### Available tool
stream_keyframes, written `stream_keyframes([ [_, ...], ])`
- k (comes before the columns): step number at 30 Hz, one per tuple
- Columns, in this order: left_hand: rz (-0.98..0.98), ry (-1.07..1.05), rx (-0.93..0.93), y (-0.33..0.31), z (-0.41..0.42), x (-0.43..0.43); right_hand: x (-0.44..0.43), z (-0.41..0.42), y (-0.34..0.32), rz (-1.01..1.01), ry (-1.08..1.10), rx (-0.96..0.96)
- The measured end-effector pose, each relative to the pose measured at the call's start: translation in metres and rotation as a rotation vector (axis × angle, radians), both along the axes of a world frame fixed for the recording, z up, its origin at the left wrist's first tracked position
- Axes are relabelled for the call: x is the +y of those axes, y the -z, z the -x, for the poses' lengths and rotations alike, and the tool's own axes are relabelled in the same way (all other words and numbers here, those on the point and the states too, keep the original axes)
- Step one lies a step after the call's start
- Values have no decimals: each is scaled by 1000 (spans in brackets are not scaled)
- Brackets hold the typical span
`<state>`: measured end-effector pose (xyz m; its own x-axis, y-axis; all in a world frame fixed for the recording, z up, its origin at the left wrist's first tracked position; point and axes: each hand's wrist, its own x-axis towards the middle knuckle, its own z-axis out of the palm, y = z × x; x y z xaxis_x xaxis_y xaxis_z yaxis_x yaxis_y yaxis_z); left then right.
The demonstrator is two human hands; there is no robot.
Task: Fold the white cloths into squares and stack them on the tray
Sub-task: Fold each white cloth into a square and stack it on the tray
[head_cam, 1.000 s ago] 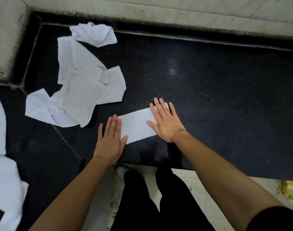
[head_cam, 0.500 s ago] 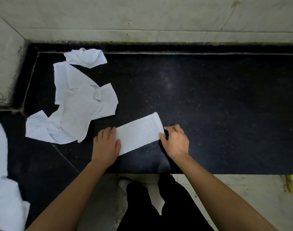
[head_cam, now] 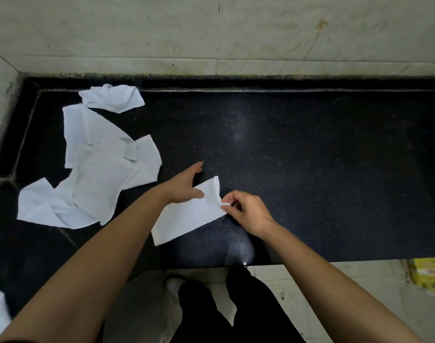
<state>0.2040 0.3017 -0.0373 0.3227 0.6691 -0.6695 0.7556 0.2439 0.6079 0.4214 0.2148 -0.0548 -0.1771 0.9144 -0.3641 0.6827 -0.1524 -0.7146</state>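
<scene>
The counter [head_cam: 310, 169] is a dark, speckled slab set against a pale tiled wall [head_cam: 211, 33]; its front edge runs just above the person's legs. No tray can be identified with certainty; a white shape at the lower left frame edge is cut off and cannot be told.

The pile [head_cam: 95, 174] of unfolded white cloths lies at the left of the counter, loosely overlapped, with one crumpled cloth [head_cam: 112, 97] at its far end. These are not yet folded.

The strip [head_cam: 189, 214], a cloth already folded into a long band, lies near the front edge, angled up to the right. Its right end is raised off the surface and curling back over the band.

The left hand [head_cam: 181, 186] rests on the far long edge of the strip, fingers spread and extended, pressing rather than gripping. The right hand [head_cam: 248, 211] is closed in a pinch, thumb and forefinger holding the strip's right end corner.

Judged step: bringing the right end across to the left end to make a square.

Failure risks:
- Only one corner is pinched. The other corner of that end may sag, giving a skewed fold.
- The left hand holds one edge only. The strip may slide or pivot on the smooth counter.
- The earlier layers may separate while lifted, opening the band.
- The strip lies close to the front edge; a pull toward the body could drag it off.
</scene>
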Motion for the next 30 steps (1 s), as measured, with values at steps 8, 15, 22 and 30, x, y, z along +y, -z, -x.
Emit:
stream_keyframes([
  [8, 10, -153, -114, -15, -7, 1, 14, -15, -12, 5, -28, 92],
  [15, -375, -281, -116, -56, 20, -6, 56, -8, -61, -252, -41, 1],
  [22, -1115, -235, -36, -104, 31, -30, 69, 6, -128, -735, -147, -56],
  [30, -1064, 25, 38, -11, 48, -123, 1, -4, -63, -550, -480, -225],
])
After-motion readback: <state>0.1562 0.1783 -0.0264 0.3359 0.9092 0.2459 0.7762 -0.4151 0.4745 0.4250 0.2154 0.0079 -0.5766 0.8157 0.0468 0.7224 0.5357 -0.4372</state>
